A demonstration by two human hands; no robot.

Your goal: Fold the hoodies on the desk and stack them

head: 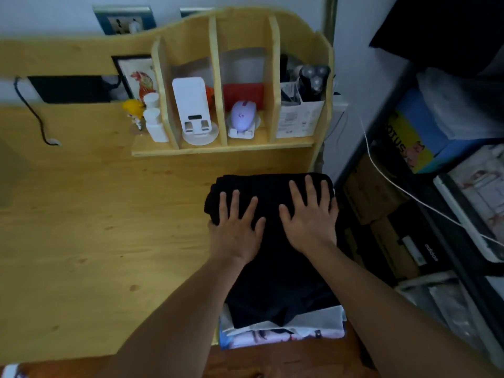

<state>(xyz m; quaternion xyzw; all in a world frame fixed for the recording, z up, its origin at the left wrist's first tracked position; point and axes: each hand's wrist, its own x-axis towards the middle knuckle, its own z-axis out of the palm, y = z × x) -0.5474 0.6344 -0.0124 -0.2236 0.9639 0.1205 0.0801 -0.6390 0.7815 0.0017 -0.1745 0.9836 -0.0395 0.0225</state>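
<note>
Head view is showing a folded black hoodie [272, 257] sitting at the 4 o'clock corner of the wooden surface [95, 227], topping a pale printed garment [283, 334]. Left hand [237, 227] and right hand [308, 216] are pressing flat on it, fingers spread, gripping nothing. Folding and stacking are looking nearly finished; no unfolded hoodie is showing elsewhere.

Dim room, pale wall [351, 64] with a socket plate [124, 21], light wooden table [81, 214], wooden organizer shelf [240, 77] at its back, dark storage rack [425, 186] to the right
</note>
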